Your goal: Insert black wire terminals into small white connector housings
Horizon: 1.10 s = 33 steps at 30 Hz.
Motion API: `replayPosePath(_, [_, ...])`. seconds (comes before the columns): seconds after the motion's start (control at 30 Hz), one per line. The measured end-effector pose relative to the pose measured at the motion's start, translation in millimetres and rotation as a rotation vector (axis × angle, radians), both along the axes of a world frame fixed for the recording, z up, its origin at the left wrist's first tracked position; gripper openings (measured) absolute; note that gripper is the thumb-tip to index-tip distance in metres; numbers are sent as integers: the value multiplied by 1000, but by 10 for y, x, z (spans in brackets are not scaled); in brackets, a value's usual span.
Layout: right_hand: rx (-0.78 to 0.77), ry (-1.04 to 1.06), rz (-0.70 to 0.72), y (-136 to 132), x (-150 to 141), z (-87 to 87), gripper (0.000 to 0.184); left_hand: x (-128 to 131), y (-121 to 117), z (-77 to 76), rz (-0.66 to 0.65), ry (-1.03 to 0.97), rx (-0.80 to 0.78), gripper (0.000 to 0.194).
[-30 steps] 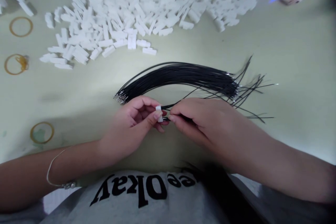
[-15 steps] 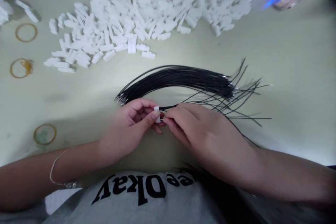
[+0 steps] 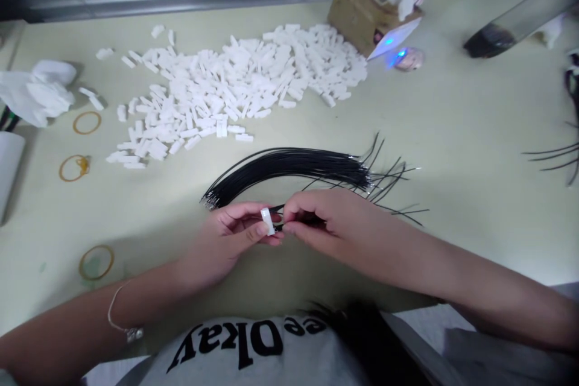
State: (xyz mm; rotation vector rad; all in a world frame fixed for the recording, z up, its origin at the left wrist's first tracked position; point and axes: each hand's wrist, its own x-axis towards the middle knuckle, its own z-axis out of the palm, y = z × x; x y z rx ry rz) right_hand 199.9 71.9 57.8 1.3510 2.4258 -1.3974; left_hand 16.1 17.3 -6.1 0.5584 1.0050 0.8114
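Note:
Between the thumb and fingers of my left hand (image 3: 235, 232) is a small white plastic connector housing (image 3: 268, 221), tilted slightly. My right hand (image 3: 330, 220) is closed just to its right, pinching thin black wires (image 3: 277, 209) that run up to the housing. Its curled fingers hide most of those wires. How far the wire ends sit inside the housing is too small to tell. Just beyond both hands lies a curved bundle of black wires (image 3: 289, 166) with metal terminals at its left end and loose strands at its right.
A wide pile of white housings (image 3: 253, 78) lies beyond the bundle. Rubber bands (image 3: 96, 262) lie on the left, near crumpled white plastic (image 3: 36, 93). A cardboard box with tissue (image 3: 357, 18), a small blue-lit object (image 3: 411, 59) and a bottle (image 3: 511, 24) stand farther back.
The view has tilted up, bringing in the table's far edge, the box and the bottle. My hands stay close together at the housing, with the right fingers still pinching wires beside it.

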Motion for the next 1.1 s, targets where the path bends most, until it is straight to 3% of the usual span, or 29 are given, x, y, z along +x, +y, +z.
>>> replayPosePath(0.43, [-46,32,-44,-63,10,-58,18,-26,8,-9,4,-1,3,18])
replayPosePath(0.67, [-16,96,-49,-160,-17,-158,19,-4,16,4,35,31,-6,24])
replayPosePath(1.1, [-130,111,-120,-166,-68,-81,16,-6,-9,37,34,25,42,16])
